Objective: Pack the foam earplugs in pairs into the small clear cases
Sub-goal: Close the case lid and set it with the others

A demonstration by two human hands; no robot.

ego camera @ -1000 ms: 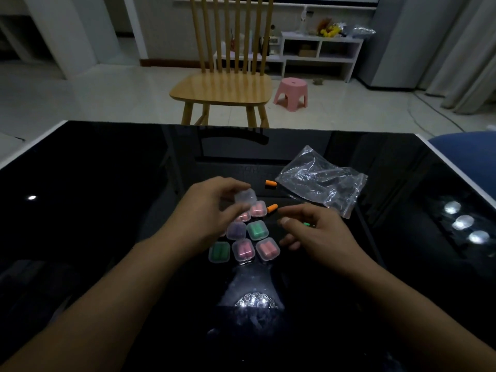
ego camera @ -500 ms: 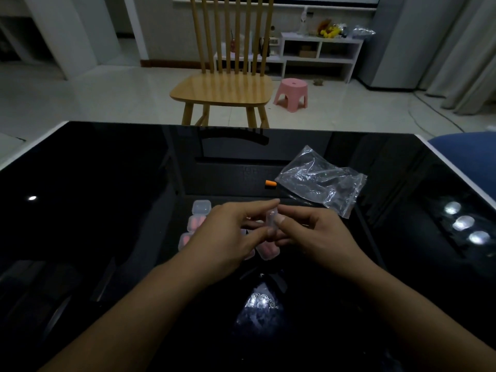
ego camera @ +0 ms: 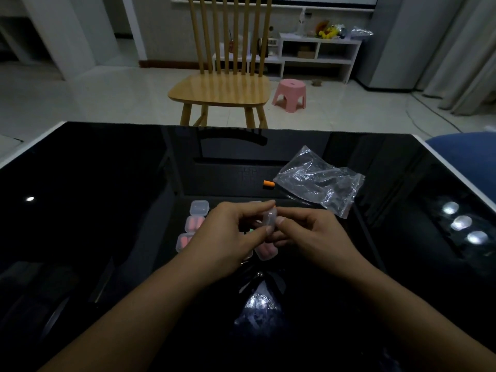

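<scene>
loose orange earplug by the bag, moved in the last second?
No. The orange earplug lies just left of the plastic bag, the same spot as before.

No legible text, label, brand or number anywhere — not on cases, bag or table.

A single wide-angle view is taken from the wearer's head, directed forward and down over the black table (ego camera: 107, 210). The table's near part is seen closely; the wooden chair (ego camera: 220, 87) beyond its far edge is seen distantly.
</scene>
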